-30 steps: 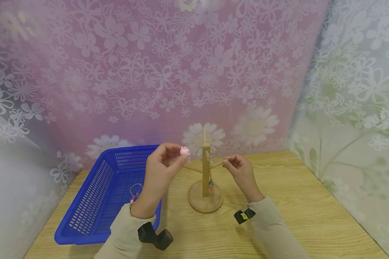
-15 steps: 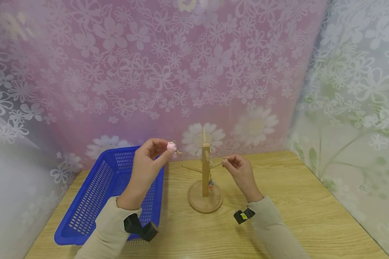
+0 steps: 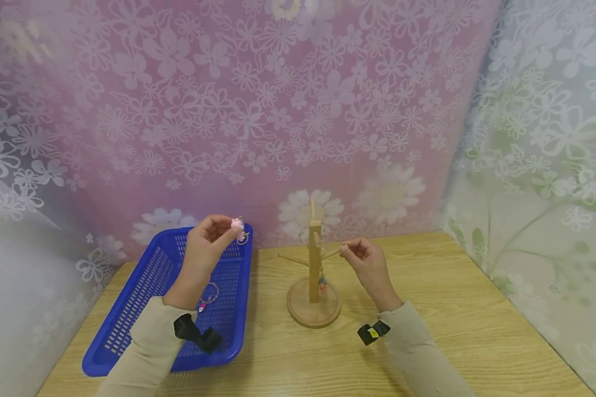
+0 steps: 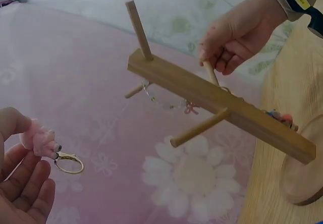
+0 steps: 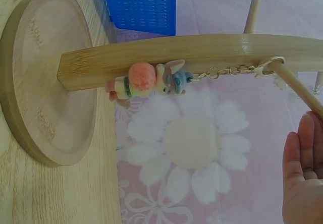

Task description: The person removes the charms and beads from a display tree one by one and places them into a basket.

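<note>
My left hand (image 3: pixel 198 262) pinches a pink figure keychain (image 3: pixel 237 226) between thumb and fingers, left of the stand and above the basket. Its gold ring (image 4: pixel 69 164) hangs free in the left wrist view. My right hand (image 3: pixel 371 271) pinches the end of a peg on the wooden stand (image 3: pixel 315 270). From that peg a figure keychain (image 5: pixel 146 78) with an orange ball hangs by its clasp, close along the post. A beaded bracelet (image 4: pixel 164 103) loops over an upper peg.
On the table's left stands a blue plastic basket (image 3: pixel 238 331). Inside it lies a beaded bracelet (image 3: pixel 210 293) with a pink charm. The stand's round base (image 3: pixel 300 309) rests on the wooden table (image 3: pixel 452 309). Flowered cloth (image 3: pixel 298 110) hangs behind.
My left hand has moved left with the pink figure keychain, from beside the stand to above the basket. The keychain's ring now shows. My right hand stays on the peg.
</note>
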`<action>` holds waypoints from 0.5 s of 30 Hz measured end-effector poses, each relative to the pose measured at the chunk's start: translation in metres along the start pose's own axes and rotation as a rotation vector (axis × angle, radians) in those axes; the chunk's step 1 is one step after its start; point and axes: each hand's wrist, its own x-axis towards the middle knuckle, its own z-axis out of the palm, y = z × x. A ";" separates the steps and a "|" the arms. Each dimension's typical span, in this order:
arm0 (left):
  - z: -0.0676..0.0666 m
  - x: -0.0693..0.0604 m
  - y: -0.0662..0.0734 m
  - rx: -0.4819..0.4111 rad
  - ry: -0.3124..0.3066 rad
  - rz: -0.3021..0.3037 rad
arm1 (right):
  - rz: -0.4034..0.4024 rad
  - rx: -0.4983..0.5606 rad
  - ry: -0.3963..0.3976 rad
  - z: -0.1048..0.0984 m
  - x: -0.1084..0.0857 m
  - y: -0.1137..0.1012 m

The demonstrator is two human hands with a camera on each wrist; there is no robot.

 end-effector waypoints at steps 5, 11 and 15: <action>-0.010 0.004 -0.014 0.011 -0.003 -0.014 | 0.012 -0.002 -0.007 0.000 -0.001 -0.001; -0.024 0.009 -0.034 0.038 0.025 -0.045 | 0.021 0.000 0.003 0.000 -0.002 -0.001; -0.033 0.010 -0.047 0.083 0.027 -0.073 | 0.000 0.000 0.013 0.000 -0.003 -0.001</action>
